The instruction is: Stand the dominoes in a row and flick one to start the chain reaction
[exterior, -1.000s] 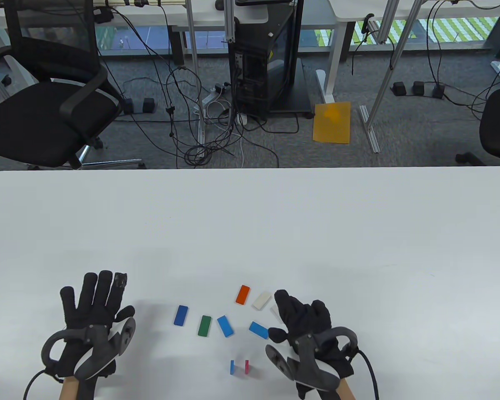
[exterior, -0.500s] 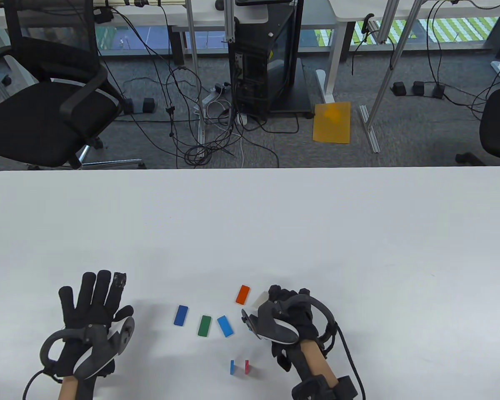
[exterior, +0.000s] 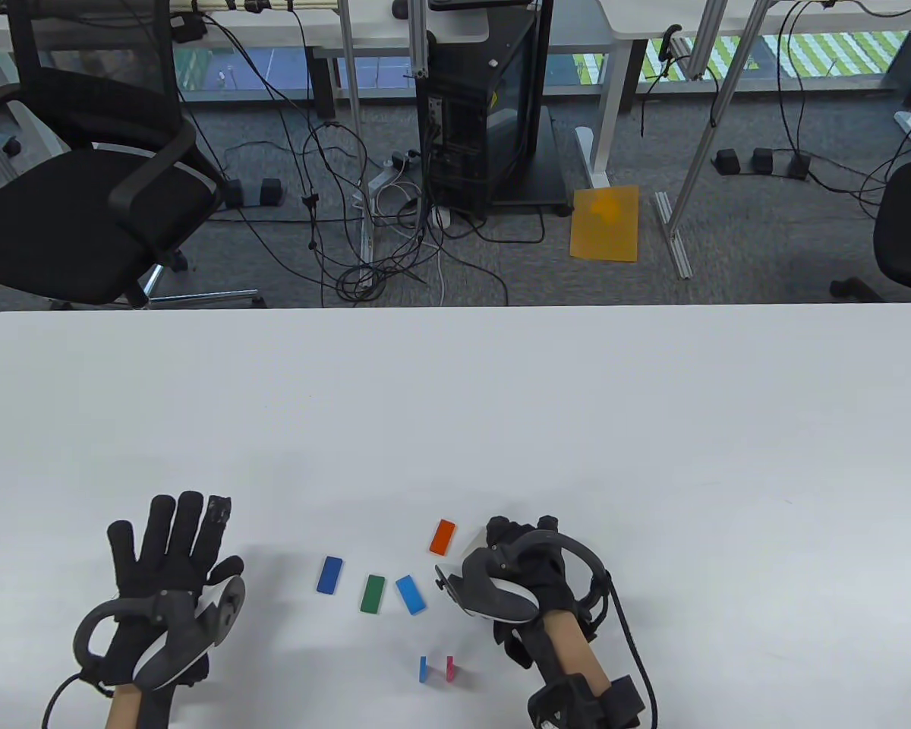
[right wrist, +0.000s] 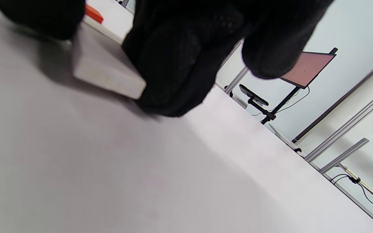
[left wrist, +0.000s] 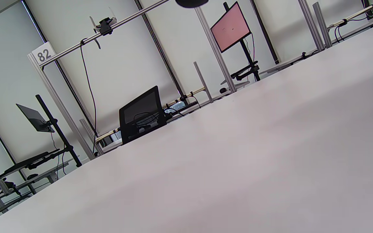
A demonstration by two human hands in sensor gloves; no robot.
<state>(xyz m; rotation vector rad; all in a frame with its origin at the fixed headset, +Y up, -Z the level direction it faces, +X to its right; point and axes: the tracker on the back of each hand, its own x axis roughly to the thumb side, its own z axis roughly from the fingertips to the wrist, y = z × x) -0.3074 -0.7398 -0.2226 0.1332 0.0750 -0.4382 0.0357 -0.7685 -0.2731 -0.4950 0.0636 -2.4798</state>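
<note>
Several dominoes lie flat near the table's front edge: a dark blue one (exterior: pixel 329 574), a green one (exterior: pixel 373 593), a light blue one (exterior: pixel 411 594) and an orange one (exterior: pixel 442 536). Two stand upright side by side, blue (exterior: pixel 423 669) and pink (exterior: pixel 450 668). My right hand (exterior: pixel 515 541) is curled down over a white domino (exterior: pixel 471 544). The right wrist view shows the thumb (right wrist: pixel 40 16) and a finger (right wrist: pixel 173 64) pinching that white domino (right wrist: pixel 105 69) on the table. My left hand (exterior: pixel 168 550) lies flat with its fingers spread, away from the dominoes.
The white table (exterior: pixel 501 410) stretches wide behind the dominoes. Beyond its far edge stand an office chair (exterior: pixel 83 213), a computer tower (exterior: pixel 486 106) and floor cables. The left wrist view shows only the bare tabletop (left wrist: pixel 238 161) and the room.
My right hand has rolled over and curled down onto the white domino; its tracker now hides another light blue domino. The left hand and the other dominoes have not moved.
</note>
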